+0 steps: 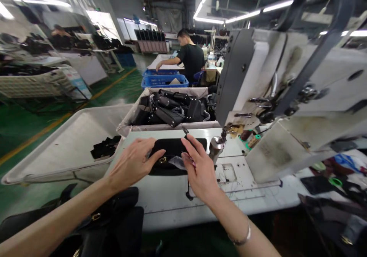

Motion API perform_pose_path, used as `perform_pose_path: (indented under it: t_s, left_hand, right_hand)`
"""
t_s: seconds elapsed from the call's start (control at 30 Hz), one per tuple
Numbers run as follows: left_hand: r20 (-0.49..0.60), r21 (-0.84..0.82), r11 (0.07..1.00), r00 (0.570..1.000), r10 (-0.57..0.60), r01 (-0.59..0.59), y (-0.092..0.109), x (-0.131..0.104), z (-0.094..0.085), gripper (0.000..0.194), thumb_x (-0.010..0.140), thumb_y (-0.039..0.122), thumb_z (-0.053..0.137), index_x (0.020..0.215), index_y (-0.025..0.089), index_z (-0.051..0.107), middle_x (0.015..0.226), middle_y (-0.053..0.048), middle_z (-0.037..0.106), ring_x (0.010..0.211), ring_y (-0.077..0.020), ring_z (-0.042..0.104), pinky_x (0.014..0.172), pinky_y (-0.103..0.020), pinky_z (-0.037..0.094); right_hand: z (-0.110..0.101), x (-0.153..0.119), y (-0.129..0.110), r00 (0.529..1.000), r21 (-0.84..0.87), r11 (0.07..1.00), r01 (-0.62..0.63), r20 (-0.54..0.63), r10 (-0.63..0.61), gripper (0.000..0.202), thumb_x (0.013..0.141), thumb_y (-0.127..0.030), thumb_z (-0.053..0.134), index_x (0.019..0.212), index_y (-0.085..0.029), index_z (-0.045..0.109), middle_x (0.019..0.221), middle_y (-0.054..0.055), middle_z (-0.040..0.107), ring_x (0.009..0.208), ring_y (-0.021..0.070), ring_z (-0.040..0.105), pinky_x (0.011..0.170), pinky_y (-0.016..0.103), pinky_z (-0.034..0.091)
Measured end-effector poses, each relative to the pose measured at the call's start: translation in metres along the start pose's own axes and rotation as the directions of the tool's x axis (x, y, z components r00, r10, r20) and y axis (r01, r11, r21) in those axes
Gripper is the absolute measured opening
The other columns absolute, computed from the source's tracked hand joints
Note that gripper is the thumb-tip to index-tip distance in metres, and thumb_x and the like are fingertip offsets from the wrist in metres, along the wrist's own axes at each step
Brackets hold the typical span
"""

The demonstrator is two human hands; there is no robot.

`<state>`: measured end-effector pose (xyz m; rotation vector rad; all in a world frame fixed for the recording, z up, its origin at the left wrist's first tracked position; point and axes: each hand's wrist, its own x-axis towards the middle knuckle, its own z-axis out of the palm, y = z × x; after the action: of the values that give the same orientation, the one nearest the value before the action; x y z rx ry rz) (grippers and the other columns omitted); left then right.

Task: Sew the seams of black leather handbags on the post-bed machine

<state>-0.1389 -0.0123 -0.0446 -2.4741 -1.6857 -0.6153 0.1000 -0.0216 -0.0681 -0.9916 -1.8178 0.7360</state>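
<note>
A small black bag (168, 145) lies on the white sewing machine table, with a gold metal fitting (163, 159) and a piece of clear plastic (177, 162) on its front. My left hand (134, 159) grips the bag's left end, thumb stretched over the front and fingertips partly hidden at the edge. Over the bag's right part, my right hand (200, 169) is closed around thread snips (185, 131), whose dark tip points away from me past the fingers. Right of that hand stands the machine's metal post (216, 145), beneath the needle area.
The sewing machine head (241, 73) rises at right. Behind the table, a lined bin (126, 126) holds black bag pieces; a white tub (71, 134) stands left. More black bags (123, 219) lie at lower left. A co-worker (193, 58) sits beyond blue baskets (164, 82).
</note>
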Motion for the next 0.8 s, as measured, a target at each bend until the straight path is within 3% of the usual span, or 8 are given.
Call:
perform_pose_path:
  t_s: [0.07,0.13,0.2,0.27,0.4,0.63,0.73,0.8]
  left_hand:
    - [-0.022,-0.093,0.994,0.998,0.061,-0.063,0.035,-0.010,-0.007,0.028,0.100,0.041,0.050,0.084,0.019,0.054,0.081,-0.003,0.061,0.082,-0.0190,0.058,0.077,-0.032,0.044]
    - [-0.017,-0.183,0.974,0.991,0.135,-0.136,0.069,-0.020,-0.013,0.025,0.100,0.033,0.051,0.079,0.020,0.051,0.075,0.000,0.057,0.072,-0.0146,0.054,0.073,-0.029,0.042]
    - [0.008,-0.276,0.939,0.977,0.213,-0.202,0.098,-0.028,-0.019,0.026,0.099,0.025,0.052,0.074,0.020,0.046,0.071,0.002,0.055,0.070,-0.0128,0.053,0.073,-0.028,0.042]
    - [0.090,-0.494,0.841,0.948,0.305,-0.223,0.118,-0.033,-0.022,0.020,0.098,0.023,0.051,0.079,0.020,0.050,0.075,0.001,0.059,0.073,-0.0131,0.053,0.078,-0.029,0.042]
    - [0.400,-0.794,0.605,0.698,0.594,-0.061,0.134,-0.028,-0.011,0.032,0.100,0.046,0.049,0.083,0.022,0.060,0.085,-0.002,0.070,0.085,-0.0180,0.063,0.084,-0.033,0.045]
    - [0.377,-0.911,0.411,0.360,0.853,-0.021,0.165,0.004,0.039,0.054,0.092,0.065,0.046,0.059,0.023,0.052,0.060,-0.001,0.062,0.059,-0.0169,0.058,0.059,-0.030,0.042]
    - [0.394,-0.913,0.407,0.275,0.877,0.011,0.178,0.017,0.045,0.060,0.077,0.078,0.058,0.057,0.023,0.049,0.050,0.001,0.051,0.048,-0.0146,0.048,0.049,-0.029,0.036]
    - [0.414,-0.901,0.434,0.326,0.850,0.012,0.179,0.026,0.045,0.062,0.067,0.078,0.069,0.055,0.022,0.046,0.051,0.002,0.049,0.048,-0.0136,0.045,0.048,-0.028,0.034]
  right_hand:
    - [-0.008,0.003,-0.007,0.998,-0.026,0.999,0.037,0.044,-0.036,0.046,0.100,-0.024,0.051,0.145,-0.031,0.053,0.149,0.005,0.054,0.124,0.0216,0.062,0.101,0.035,0.051]
    - [-0.012,-0.002,-0.012,0.999,-0.002,1.000,0.028,0.031,-0.028,0.023,0.100,-0.027,0.053,0.115,-0.025,0.070,0.114,0.005,0.069,0.096,0.0177,0.067,0.082,0.029,0.052]
    - [-0.013,-0.015,-0.012,0.999,0.100,0.995,-0.002,-0.049,0.007,0.035,0.101,-0.032,0.054,0.069,-0.019,0.061,0.070,-0.001,0.057,0.063,0.0115,0.054,0.061,0.025,0.041]
    - [-0.014,-0.034,-0.010,0.990,0.260,0.965,0.030,-0.143,0.008,0.053,0.102,-0.034,0.052,0.054,-0.018,0.039,0.054,-0.004,0.036,0.050,0.0086,0.037,0.051,0.025,0.029]
    - [-0.032,-0.069,-0.007,0.952,0.455,0.871,0.186,-0.304,-0.044,0.054,0.104,-0.032,0.045,0.052,-0.018,0.038,0.049,-0.003,0.039,0.046,0.0091,0.040,0.047,0.026,0.027]
    - [-0.093,-0.083,0.000,0.899,0.324,0.910,0.258,-0.426,-0.103,0.057,0.103,-0.025,0.046,0.047,-0.017,0.042,0.044,-0.002,0.042,0.044,0.0093,0.043,0.048,0.027,0.029]
    - [-0.116,-0.084,0.017,0.864,0.399,0.894,0.203,-0.503,0.029,0.060,0.103,-0.027,0.051,0.044,-0.018,0.044,0.041,-0.003,0.042,0.043,0.0092,0.042,0.049,0.027,0.030]
    - [-0.128,-0.081,0.029,0.846,0.444,0.883,0.153,-0.520,0.115,0.062,0.101,-0.033,0.056,0.042,-0.018,0.045,0.040,-0.004,0.040,0.042,0.0091,0.042,0.049,0.028,0.031]
